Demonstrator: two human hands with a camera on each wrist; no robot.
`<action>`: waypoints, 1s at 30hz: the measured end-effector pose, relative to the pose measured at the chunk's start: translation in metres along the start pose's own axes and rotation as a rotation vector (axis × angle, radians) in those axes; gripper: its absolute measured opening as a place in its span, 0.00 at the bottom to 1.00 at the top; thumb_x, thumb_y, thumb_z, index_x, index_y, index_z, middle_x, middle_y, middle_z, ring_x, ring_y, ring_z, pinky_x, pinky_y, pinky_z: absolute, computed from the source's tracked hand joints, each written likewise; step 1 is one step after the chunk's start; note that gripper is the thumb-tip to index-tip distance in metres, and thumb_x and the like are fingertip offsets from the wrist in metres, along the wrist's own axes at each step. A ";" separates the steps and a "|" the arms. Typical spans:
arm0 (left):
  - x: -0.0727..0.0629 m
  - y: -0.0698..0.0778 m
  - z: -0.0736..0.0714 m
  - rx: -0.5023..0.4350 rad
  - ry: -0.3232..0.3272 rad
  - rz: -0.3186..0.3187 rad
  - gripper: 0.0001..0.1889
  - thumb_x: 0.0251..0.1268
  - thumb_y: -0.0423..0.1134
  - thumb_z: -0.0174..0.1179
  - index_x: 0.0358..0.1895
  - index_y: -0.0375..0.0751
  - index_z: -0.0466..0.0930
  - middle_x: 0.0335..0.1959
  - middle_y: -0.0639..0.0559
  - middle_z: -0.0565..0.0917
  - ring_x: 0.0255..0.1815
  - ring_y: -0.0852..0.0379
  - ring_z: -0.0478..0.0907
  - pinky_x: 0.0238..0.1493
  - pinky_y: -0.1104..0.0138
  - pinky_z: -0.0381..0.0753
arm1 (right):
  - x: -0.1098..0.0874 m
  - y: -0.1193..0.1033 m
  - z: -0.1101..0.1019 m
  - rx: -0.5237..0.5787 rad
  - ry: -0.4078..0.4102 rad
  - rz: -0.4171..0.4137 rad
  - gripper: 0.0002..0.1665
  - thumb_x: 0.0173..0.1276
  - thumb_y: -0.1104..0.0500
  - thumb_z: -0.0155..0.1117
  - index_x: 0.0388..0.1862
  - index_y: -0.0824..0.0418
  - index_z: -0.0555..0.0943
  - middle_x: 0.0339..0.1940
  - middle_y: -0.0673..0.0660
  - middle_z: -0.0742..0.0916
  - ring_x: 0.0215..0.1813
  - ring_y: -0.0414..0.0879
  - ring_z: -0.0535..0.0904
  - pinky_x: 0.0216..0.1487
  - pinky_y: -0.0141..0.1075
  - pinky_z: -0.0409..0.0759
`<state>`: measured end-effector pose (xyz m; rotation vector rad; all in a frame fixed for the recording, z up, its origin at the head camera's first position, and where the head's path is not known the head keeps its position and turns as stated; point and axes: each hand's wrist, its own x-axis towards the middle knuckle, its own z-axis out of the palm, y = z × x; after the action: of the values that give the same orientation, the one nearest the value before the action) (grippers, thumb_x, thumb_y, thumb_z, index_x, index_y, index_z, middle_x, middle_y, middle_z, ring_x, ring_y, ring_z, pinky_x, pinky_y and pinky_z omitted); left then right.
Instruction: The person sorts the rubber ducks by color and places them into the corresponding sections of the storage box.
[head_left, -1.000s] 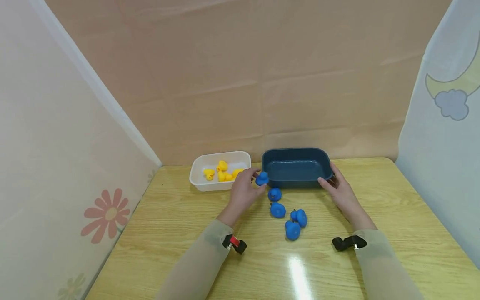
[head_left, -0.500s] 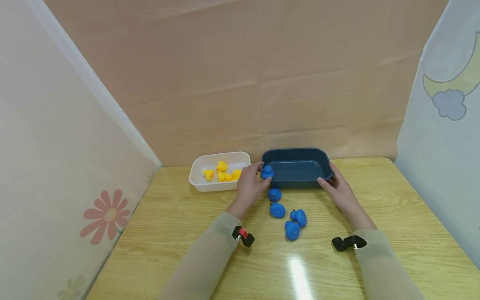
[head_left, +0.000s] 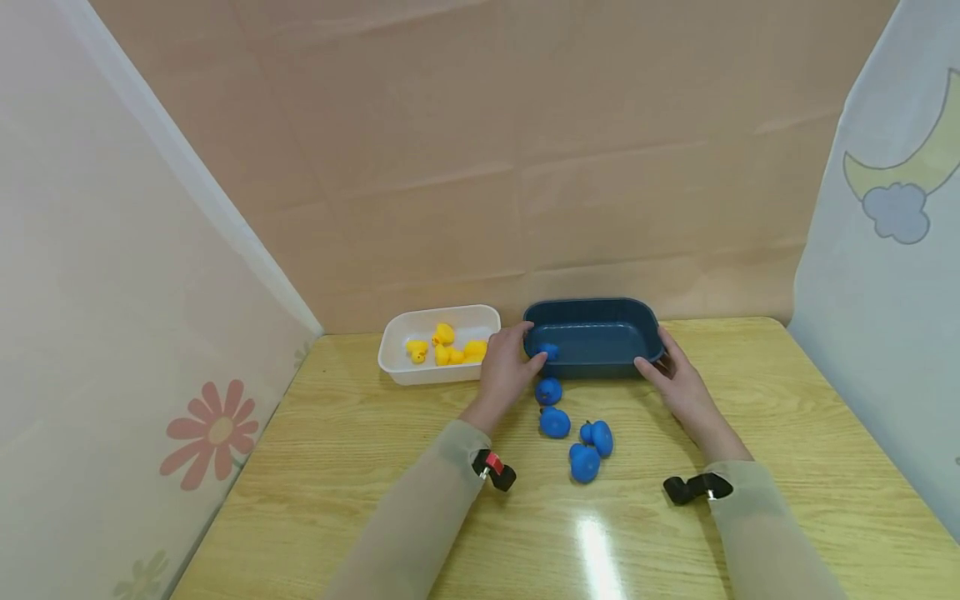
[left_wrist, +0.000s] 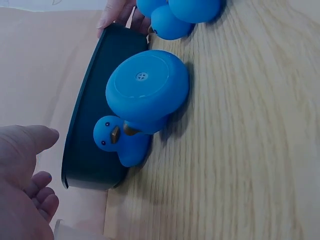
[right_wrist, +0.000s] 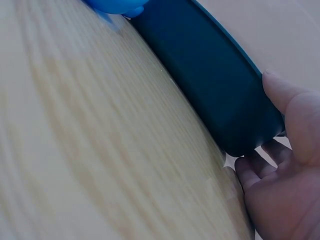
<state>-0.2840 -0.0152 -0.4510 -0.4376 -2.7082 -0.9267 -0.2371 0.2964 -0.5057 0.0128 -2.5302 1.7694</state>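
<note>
Smooth, matte blue ducks (head_left: 555,422) with round heads, brownish beaks and flat circular bases are scattered by a dark teal tray (head_left: 600,333), a glossy, round-cornered oblong that sits along the far edge of the surface (head_left: 337,467). Four lie outside it: one just beside its near wall, one tipped over with its base showing, and a touching pair closer to the middle of the surface. Another blue duck (head_left: 551,352) is inside, at the tray's near left corner. The left hand (head_left: 504,367) is at that corner, thumb and fingers spread apart and holding nothing. The right hand (head_left: 682,387) grips the tray's right end — thumb at the near rim, fingers around the end.

Also by the far edge, toward the left corner, a white tray (head_left: 427,377) with thin walls holds shiny yellow ducks (head_left: 444,333). The surface is pale, streaky wood grain with rounded far corners and a bright streak of reflected light. Creased tan sheeting (head_left: 412,167) rises behind; the pale left panel carries a pink flower (head_left: 221,430), the right one a moon and cloud (head_left: 897,212).
</note>
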 end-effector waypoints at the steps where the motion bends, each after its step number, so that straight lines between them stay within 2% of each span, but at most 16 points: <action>1: 0.000 0.000 0.000 0.002 0.004 0.006 0.30 0.75 0.45 0.75 0.76 0.43 0.79 0.70 0.45 0.84 0.68 0.43 0.77 0.71 0.55 0.80 | 0.000 0.001 0.000 0.001 -0.001 0.001 0.57 0.87 0.39 0.62 0.95 0.42 0.35 0.92 0.69 0.50 0.88 0.74 0.53 0.82 0.68 0.58; 7: -0.004 0.001 -0.001 -0.018 0.018 0.042 0.28 0.77 0.41 0.74 0.75 0.41 0.80 0.69 0.44 0.83 0.68 0.42 0.76 0.72 0.54 0.78 | 0.004 0.006 -0.002 -0.002 0.001 0.004 0.57 0.87 0.39 0.61 0.95 0.41 0.34 0.92 0.69 0.50 0.88 0.74 0.53 0.82 0.69 0.58; 14: -0.017 -0.001 -0.001 -0.078 0.023 0.061 0.25 0.78 0.36 0.71 0.74 0.41 0.81 0.70 0.45 0.83 0.70 0.43 0.76 0.74 0.53 0.77 | 0.002 0.005 -0.002 -0.005 0.002 0.012 0.57 0.87 0.39 0.61 0.95 0.42 0.34 0.92 0.69 0.50 0.88 0.74 0.53 0.82 0.69 0.59; 19: -0.028 -0.004 -0.001 -0.115 0.035 0.082 0.25 0.78 0.36 0.71 0.74 0.42 0.81 0.69 0.46 0.84 0.65 0.45 0.79 0.67 0.55 0.80 | -0.001 0.000 -0.004 -0.007 0.001 0.006 0.57 0.87 0.39 0.62 0.95 0.42 0.34 0.92 0.71 0.51 0.88 0.74 0.53 0.82 0.69 0.59; 23: -0.036 -0.005 -0.002 -0.142 0.013 0.090 0.25 0.79 0.39 0.71 0.74 0.44 0.82 0.67 0.48 0.86 0.61 0.47 0.80 0.61 0.57 0.82 | -0.002 -0.001 -0.005 -0.010 0.001 0.011 0.57 0.87 0.39 0.61 0.95 0.42 0.34 0.92 0.71 0.51 0.88 0.74 0.53 0.82 0.69 0.59; 30: -0.048 -0.008 0.001 -0.214 -0.051 0.100 0.25 0.80 0.40 0.70 0.76 0.44 0.81 0.64 0.42 0.85 0.63 0.45 0.79 0.66 0.55 0.82 | -0.004 0.000 -0.007 -0.009 0.007 0.014 0.57 0.87 0.40 0.61 0.95 0.42 0.34 0.92 0.69 0.50 0.88 0.75 0.53 0.82 0.69 0.59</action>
<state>-0.2428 -0.0303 -0.4714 -0.6402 -2.6139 -1.1971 -0.2329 0.3025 -0.5035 -0.0115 -2.5404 1.7595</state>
